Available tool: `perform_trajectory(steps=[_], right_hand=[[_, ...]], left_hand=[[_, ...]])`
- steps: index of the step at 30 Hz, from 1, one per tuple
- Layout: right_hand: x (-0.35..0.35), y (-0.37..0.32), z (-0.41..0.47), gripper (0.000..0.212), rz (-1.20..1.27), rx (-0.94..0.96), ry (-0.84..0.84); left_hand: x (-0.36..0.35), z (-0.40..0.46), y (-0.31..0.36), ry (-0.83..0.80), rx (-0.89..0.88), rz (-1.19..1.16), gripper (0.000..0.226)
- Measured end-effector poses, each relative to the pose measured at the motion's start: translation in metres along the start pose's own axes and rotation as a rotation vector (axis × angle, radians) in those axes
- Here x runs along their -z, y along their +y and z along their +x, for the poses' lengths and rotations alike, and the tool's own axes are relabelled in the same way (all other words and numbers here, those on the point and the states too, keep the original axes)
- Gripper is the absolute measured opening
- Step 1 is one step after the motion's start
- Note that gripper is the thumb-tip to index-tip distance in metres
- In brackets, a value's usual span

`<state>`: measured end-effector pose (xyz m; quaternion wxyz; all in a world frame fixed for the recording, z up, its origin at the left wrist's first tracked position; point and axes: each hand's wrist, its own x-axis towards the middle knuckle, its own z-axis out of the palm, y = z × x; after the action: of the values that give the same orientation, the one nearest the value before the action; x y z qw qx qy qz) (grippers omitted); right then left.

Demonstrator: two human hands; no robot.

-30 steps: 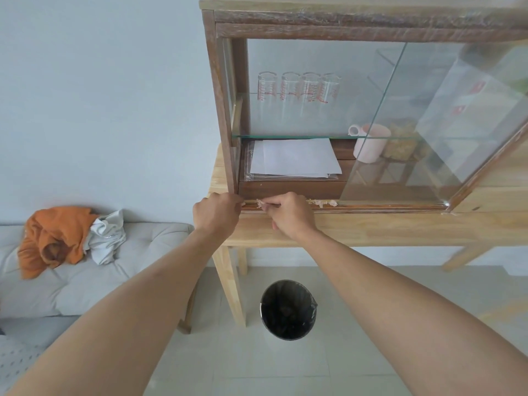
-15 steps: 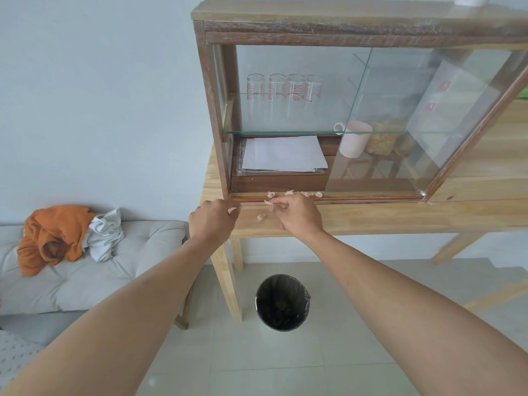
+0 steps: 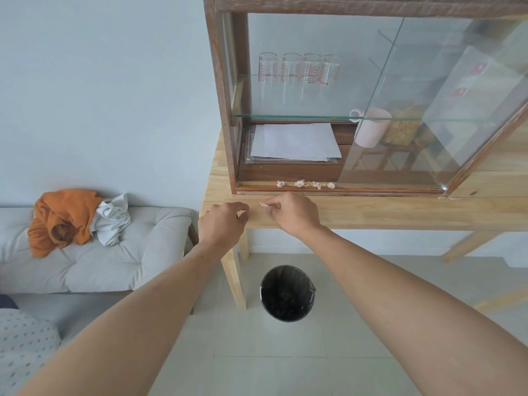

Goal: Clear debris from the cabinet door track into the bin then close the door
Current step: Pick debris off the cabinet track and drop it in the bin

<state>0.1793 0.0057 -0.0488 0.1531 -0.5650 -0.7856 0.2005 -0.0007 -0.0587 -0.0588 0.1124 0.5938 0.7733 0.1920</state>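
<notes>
Now four scraps (image 3: 305,184) sit in the track (image 3: 257,186); right hand (image 3: 294,212) pinches one scrap (image 3: 264,204), left hand (image 3: 223,224) loosely curled, empty.

Both hands (image 3: 223,221) (image 3: 294,212) forward, fingers pinched

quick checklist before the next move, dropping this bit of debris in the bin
1. Piece gripped: ok. The right hand pinches a pale debris scrap at its fingertips.
2. Bin placed to catch it: ok. The black bin stands open on the floor below the table edge, almost under the hand.
3. Path down: ok. Nothing shows between the hand and the bin.
4. Left hand holding debris: cannot tell. Its fingers are curled and hide what is inside.
5. Track clear: not ok. Four scraps lie in the cabinet door track.
6. Door ready to close: not ok. The glass door is open and debris blocks the track.
</notes>
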Motion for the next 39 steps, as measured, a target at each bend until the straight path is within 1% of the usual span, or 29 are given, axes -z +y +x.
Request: perform_trajectory(steps=[2, 4, 9, 12, 15, 18, 26, 34, 39], right_hand=[[-0.002, 0.000, 0.000, 0.025, -0.024, 0.024, 0.022], [-0.003, 0.003, -0.003, 0.023, 0.017, 0.012, 0.049], [-0.004, 0.020, -0.024, 0.021, 0.228, -0.103, 0.071], [-0.003, 0.032, -0.041, 0.020, 0.387, -0.131, 0.072], [-0.001, 0.047, -0.061, 0.019, 0.458, -0.150, 0.094], [-0.004, 0.065, -0.081, 0.018, 0.455, -0.176, 0.103], [-0.033, 0.127, -0.115, 0.018, 0.321, -0.327, 0.027], [-0.080, 0.166, -0.112, 0.018, 0.232, -0.414, -0.086], [-0.114, 0.189, -0.095, 0.016, 0.180, -0.413, -0.183]], left_hand=[[-0.002, -0.002, -0.003, 0.009, 0.011, -0.044, 0.029], [-0.002, -0.006, -0.003, 0.024, 0.024, -0.096, 0.028], [-0.008, -0.023, 0.004, 0.017, 0.055, -0.271, 0.027], [-0.018, -0.038, 0.011, 0.004, 0.023, -0.331, 0.027], [-0.030, -0.052, 0.017, -0.035, -0.001, -0.398, 0.027], [-0.043, -0.062, 0.021, -0.118, 0.006, -0.409, 0.028], [-0.086, -0.070, 0.027, -0.210, 0.004, -0.359, 0.026], [-0.153, -0.064, 0.018, -0.284, 0.033, -0.263, 0.023], [-0.204, -0.048, 0.007, -0.340, 0.081, -0.166, 0.024]])
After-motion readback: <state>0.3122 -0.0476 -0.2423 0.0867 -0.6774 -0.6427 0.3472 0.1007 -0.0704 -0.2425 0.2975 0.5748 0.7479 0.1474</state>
